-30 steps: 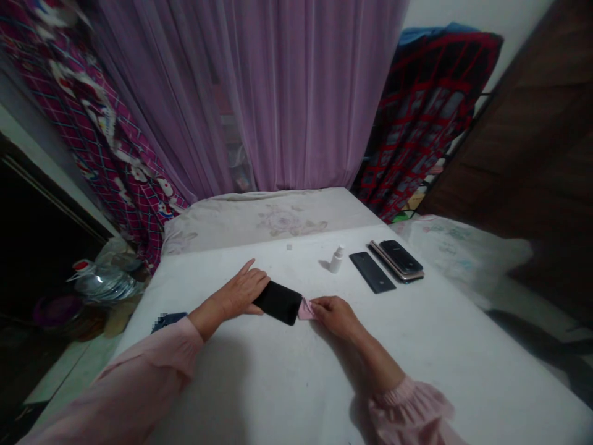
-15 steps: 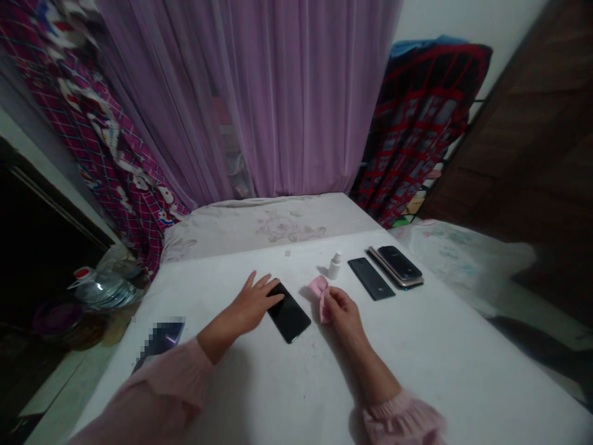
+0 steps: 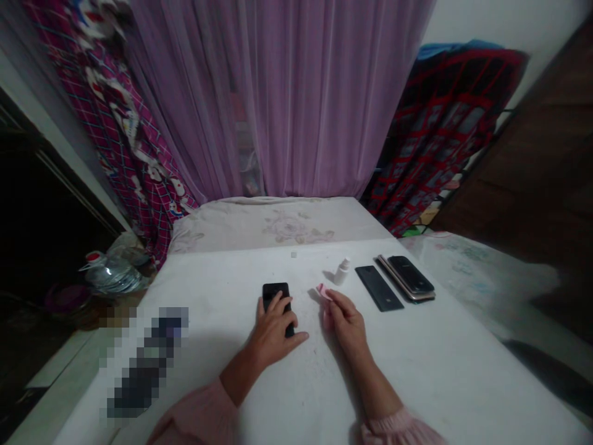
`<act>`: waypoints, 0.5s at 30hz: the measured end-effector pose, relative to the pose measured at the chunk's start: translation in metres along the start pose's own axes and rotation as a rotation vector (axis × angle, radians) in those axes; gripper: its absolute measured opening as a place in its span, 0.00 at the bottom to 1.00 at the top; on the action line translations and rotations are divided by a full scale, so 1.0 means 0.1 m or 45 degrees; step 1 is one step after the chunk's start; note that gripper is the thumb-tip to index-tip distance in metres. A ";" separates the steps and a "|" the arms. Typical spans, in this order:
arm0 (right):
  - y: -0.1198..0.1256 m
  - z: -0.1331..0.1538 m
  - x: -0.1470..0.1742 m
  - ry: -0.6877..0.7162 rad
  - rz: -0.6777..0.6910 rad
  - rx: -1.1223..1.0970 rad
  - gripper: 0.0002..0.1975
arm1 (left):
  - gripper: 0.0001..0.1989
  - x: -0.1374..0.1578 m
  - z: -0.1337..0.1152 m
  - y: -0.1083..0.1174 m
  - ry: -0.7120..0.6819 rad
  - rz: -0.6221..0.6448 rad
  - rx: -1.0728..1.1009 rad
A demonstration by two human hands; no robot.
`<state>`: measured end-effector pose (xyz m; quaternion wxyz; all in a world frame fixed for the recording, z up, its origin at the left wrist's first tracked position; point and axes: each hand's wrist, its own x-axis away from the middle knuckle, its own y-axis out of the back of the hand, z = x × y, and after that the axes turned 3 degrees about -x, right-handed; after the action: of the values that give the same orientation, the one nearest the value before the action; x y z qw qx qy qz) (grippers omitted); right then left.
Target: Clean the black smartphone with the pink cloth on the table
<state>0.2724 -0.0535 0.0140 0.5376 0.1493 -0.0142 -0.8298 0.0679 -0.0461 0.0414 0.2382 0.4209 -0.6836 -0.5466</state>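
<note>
My left hand [image 3: 274,330] lies over a black phone [image 3: 270,289] on the white table. Its fingers are spread across the phone, and the thumb points out to the right, past the phone's edge. The phone's lower part is hidden beneath the palm. A small pink cloth [image 3: 323,290] is pinched between the thumb and fingers of my right hand [image 3: 346,318], just right of the phone. Behind that hand a small white bottle [image 3: 342,272] stands upright. To its right a dark flat phone [image 3: 378,288] lies beside a stack of phones [image 3: 410,275].
A white cover [image 3: 417,377] lies over the table. A small pale square piece [image 3: 293,254] sits near the back. Dark, pixelated objects [image 3: 143,374] lie at the left edge. A large water bottle [image 3: 111,275] stands beyond it, and purple curtains [image 3: 319,99] hang behind.
The phone has turned from a slant to nearly straight, and my left hand now covers more of it. The cloth is bunched smaller in my right hand. The view has shifted slightly.
</note>
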 end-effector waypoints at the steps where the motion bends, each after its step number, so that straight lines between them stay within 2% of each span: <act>1: 0.01 0.00 0.01 0.091 0.014 0.131 0.18 | 0.13 0.04 0.05 0.04 -0.013 -0.015 0.013; 4: 0.02 0.03 0.06 0.269 0.031 0.528 0.17 | 0.11 0.20 0.21 0.08 0.025 -0.132 -0.016; 6: 0.02 0.07 0.09 0.314 0.097 0.723 0.20 | 0.04 0.35 0.31 0.02 0.114 -0.267 -0.065; 9: 0.02 0.10 0.12 0.345 0.258 0.855 0.24 | 0.33 0.59 0.42 -0.16 0.367 -0.433 -0.182; 10: 0.02 0.09 0.13 0.353 0.285 0.866 0.25 | 0.39 0.65 0.45 -0.22 0.421 -0.443 -0.211; 12: 0.03 0.05 0.15 0.366 0.297 0.835 0.25 | 0.41 0.73 0.51 -0.31 0.439 -0.432 -0.243; 15: 0.00 -0.02 0.17 0.355 0.285 0.670 0.24 | 0.39 0.70 0.61 -0.32 0.341 -0.423 -0.217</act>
<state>0.2663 -0.0685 0.0081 0.5651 0.3930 -0.1708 -0.7050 -0.0071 -0.0733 -0.0159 0.2681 0.5747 -0.5188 -0.5733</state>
